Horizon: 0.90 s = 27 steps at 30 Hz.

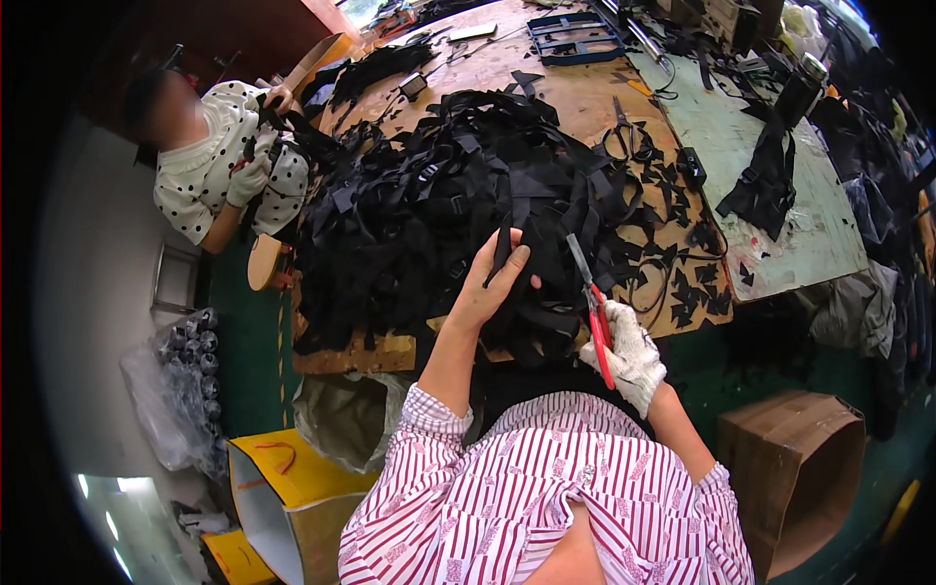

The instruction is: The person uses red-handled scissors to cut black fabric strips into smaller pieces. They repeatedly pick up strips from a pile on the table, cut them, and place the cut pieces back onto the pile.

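Note:
My bare left hand (494, 276) is closed on a black webbing strap (504, 239) at the near side of a large heap. That heap of black straps (419, 195), with some dark buckles among them, spreads across the wooden table (702, 304). In my right hand (629, 356), which wears a white knit glove, is a pair of scissors (593, 312) with red handles. Their blades point up and away, just right of the strap, and do not visibly touch it. Part of the strap lies hidden behind my left fingers.
Black-handled scissors (622, 136) and small black offcuts (694, 292) lie right of the heap. A blue tray (575, 39) sits at the far edge. Across at the left, a person (229, 146) handles black straps. A cardboard box (790, 478) and yellow bag (297, 468) stand below the table.

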Motion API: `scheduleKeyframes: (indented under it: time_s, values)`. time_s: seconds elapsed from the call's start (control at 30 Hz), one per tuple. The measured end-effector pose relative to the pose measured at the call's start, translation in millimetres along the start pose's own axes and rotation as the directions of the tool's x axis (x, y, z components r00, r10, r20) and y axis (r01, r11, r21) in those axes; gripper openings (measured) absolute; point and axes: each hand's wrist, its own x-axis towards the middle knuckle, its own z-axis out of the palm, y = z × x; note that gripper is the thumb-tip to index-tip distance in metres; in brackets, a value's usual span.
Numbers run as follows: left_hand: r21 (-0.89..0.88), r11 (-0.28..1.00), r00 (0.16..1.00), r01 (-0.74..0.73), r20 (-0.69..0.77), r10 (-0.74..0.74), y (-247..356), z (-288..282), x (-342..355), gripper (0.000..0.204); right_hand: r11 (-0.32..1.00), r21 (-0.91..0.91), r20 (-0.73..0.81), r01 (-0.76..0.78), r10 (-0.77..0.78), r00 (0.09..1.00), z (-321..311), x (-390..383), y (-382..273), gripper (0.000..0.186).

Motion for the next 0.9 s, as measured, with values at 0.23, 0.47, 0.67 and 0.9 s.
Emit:
scheduleKeyframes:
  time_s: [0.23, 0.47, 0.67, 0.9]
  values:
    - [0.248, 0.944, 0.976, -0.216, 0.039, 0.213, 10, 9, -4, 0.021, 0.978, -0.191, -0.027, 0.081, -0.088, 0.996, 2, 7, -11, 0.068]
    - [0.109, 0.994, 0.997, -0.03, -0.065, 0.037, -6, 5, -2, 0.025, 0.992, 0.099, -0.077, 0.078, -0.07, 0.995, 21, 19, 3, 0.053]
    - [0.208, 0.97, 0.984, -0.125, -0.102, 0.148, -7, 4, 0, 0.028, 0.972, 0.226, -0.065, 0.067, -0.053, 0.996, 26, 18, 0, 0.043]
    - [0.266, 0.896, 0.917, -0.355, -0.088, 0.389, -7, 11, 3, 0.019, 0.984, 0.09, -0.121, 0.155, -0.144, 0.982, 30, 33, 17, 0.048]
